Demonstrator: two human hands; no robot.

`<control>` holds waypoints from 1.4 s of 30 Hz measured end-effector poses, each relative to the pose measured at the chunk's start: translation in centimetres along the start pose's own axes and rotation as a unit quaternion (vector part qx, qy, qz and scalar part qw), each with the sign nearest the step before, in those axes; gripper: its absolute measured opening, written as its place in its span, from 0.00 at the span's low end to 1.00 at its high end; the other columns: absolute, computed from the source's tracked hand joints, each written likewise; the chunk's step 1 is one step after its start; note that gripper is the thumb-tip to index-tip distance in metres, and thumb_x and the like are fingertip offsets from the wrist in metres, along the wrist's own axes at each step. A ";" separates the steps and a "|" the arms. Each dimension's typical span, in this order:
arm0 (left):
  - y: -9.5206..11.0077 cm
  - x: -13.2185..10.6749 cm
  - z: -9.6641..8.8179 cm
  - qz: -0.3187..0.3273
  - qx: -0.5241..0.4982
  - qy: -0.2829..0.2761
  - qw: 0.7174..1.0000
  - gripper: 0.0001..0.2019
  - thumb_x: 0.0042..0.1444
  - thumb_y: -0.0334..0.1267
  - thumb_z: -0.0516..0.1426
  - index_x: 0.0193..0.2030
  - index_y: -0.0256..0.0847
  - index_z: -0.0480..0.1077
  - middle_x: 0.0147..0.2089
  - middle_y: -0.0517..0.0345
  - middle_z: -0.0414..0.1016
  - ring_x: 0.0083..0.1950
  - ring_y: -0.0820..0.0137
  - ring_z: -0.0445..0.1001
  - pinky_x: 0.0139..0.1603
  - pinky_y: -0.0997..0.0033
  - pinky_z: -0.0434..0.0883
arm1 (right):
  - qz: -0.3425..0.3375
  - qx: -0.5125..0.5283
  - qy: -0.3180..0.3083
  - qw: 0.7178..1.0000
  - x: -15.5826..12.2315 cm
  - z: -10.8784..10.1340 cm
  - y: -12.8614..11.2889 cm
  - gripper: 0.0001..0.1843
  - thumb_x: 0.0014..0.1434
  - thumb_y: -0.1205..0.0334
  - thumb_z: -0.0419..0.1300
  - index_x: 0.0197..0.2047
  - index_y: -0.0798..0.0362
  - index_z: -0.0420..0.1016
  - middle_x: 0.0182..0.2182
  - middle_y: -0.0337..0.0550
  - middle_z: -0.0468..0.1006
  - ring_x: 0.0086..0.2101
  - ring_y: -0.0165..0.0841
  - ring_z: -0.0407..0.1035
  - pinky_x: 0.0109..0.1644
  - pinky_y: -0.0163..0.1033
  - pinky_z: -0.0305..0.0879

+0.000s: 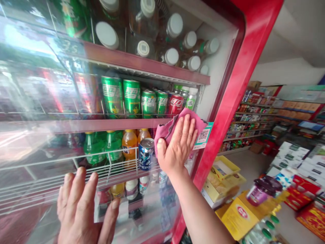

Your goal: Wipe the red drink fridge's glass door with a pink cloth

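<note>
My right hand (pixel 179 144) presses a pink cloth (pixel 167 127) flat against the glass door (pixel 63 145) of a red-framed drinks cooler. Its fingers lie stretched over the cloth, just left of a QR-code sticker (pixel 203 135). My left hand (pixel 81 206) is at the lower left with its fingers spread and nothing in it; whether it touches the glass I cannot tell. Behind the glass stand green cans (pixel 111 98), a red can (pixel 175 104), a blue Pepsi can (pixel 146 154) and orange drink bottles (pixel 129 144).
The cooler's red frame (pixel 236 84) runs down the right side. Beyond it are yellow cartons (pixel 238 213), a purple tub (pixel 262 191), green-capped bottles (pixel 264 230) and stacked white boxes (pixel 289 159). Stocked shelves (pixel 251 117) line the back. Street reflections cover the glass at left.
</note>
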State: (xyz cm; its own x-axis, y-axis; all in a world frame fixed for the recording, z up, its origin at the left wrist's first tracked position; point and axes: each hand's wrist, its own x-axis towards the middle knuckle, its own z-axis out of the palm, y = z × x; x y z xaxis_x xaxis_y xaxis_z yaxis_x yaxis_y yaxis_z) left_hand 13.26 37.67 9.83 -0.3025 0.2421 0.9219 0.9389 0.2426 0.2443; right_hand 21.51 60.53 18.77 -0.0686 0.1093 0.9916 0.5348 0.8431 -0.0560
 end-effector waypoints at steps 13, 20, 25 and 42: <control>-0.9 0.6 -1.3 0.042 0.014 0.021 0.999 0.48 0.66 0.33 0.64 0.87 0.50 0.44 0.88 0.50 0.44 0.88 0.44 0.44 0.87 0.34 0.46 | -0.107 0.019 0.025 0.994 0.4 -0.2 2.6 0.49 0.76 0.40 0.48 0.86 0.63 0.38 0.81 0.68 0.50 0.80 0.59 0.45 0.79 0.72 0.50; -4.1 -0.2 -4.4 0.015 0.049 0.047 0.998 0.45 0.67 0.34 0.62 0.86 0.46 0.47 0.88 0.46 0.46 0.88 0.47 0.44 0.88 0.43 0.45 | -0.028 0.031 0.032 0.999 0.7 0.4 -4.6 0.50 0.77 0.41 0.47 0.85 0.69 0.36 0.81 0.75 0.45 0.80 0.67 0.41 0.76 0.80 0.49; -5.1 -0.3 -6.2 0.010 0.079 0.055 0.995 0.45 0.67 0.34 0.62 0.86 0.45 0.46 0.88 0.46 0.45 0.89 0.48 0.43 0.88 0.44 0.44 | -0.147 0.061 0.004 0.987 -2.5 0.8 -13.9 0.46 0.78 0.45 0.47 0.84 0.72 0.43 0.79 0.74 0.55 0.81 0.61 0.40 0.80 0.73 0.46; -10.9 -1.9 -13.1 -0.008 0.096 0.060 0.993 0.45 0.68 0.34 0.62 0.86 0.42 0.46 0.87 0.43 0.47 0.89 0.49 0.43 0.88 0.45 0.44 | -0.030 0.028 0.019 0.999 -2.8 0.5 -13.1 0.50 0.77 0.38 0.46 0.85 0.68 0.40 0.80 0.76 0.51 0.79 0.68 0.46 0.75 0.81 0.52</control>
State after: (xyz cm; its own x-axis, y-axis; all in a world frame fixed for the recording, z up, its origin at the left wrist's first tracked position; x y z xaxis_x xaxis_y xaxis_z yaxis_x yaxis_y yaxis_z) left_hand 5.74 22.26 9.37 -0.2834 0.1257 0.9507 0.8819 0.4236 0.2069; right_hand 14.24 49.45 16.66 -0.0669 0.0396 0.9970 0.4825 0.8759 -0.0024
